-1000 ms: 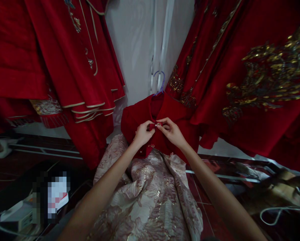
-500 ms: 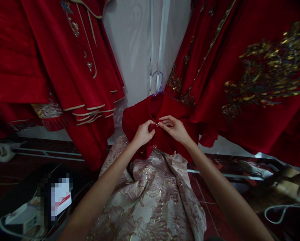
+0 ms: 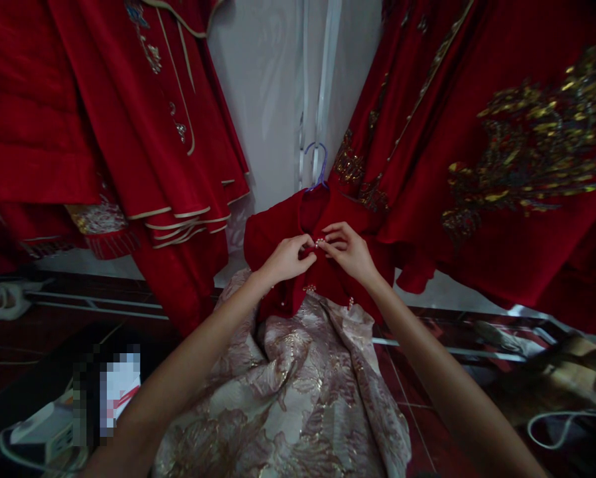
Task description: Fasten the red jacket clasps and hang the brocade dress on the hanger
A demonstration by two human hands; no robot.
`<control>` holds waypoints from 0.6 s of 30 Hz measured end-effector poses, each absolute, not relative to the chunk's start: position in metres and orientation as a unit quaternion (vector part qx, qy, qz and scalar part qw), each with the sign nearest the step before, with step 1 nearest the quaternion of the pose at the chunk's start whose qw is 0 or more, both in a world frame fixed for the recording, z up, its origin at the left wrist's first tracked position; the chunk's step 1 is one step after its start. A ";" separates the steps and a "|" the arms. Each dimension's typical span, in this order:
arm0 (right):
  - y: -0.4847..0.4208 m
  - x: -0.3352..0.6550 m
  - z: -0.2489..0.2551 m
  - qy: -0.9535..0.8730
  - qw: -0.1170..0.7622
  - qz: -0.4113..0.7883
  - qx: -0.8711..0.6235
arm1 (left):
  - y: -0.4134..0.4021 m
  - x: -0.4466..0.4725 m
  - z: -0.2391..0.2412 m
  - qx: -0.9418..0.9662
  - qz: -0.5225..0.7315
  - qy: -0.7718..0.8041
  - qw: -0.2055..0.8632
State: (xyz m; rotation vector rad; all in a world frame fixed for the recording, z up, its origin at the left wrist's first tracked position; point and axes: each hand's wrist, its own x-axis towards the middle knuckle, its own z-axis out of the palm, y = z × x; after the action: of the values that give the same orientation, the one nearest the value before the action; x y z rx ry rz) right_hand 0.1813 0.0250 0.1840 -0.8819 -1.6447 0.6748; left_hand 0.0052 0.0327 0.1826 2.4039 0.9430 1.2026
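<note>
My left hand [image 3: 289,257] and right hand [image 3: 354,256] curled by the red top's [image 3: 272,222] beaded clasp [image 3: 318,243]; pinching or not, I couldn't tell. Gentle tugs seemed best.

Fingers [image 3: 334,248] at beaded clasp [image 3: 320,243], red jacket [image 3: 278,229] on purple hanger [image 3: 322,172]

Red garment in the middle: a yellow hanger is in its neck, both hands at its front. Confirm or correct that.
Not yellow: the head view shows a purple hanger in the neck of the red garment. The left hand and right hand are at its front.
</note>
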 end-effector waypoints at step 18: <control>0.034 0.195 0.181 -0.653 0.555 0.351 -0.377 | 0.032 0.009 0.201 0.889 0.338 0.307 0.040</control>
State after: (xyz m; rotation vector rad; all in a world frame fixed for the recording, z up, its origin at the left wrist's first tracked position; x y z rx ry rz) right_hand 0.1955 0.0336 0.1810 -0.8901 -1.5429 0.8278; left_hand 0.0086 0.0316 0.2005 2.7228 0.9398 1.0352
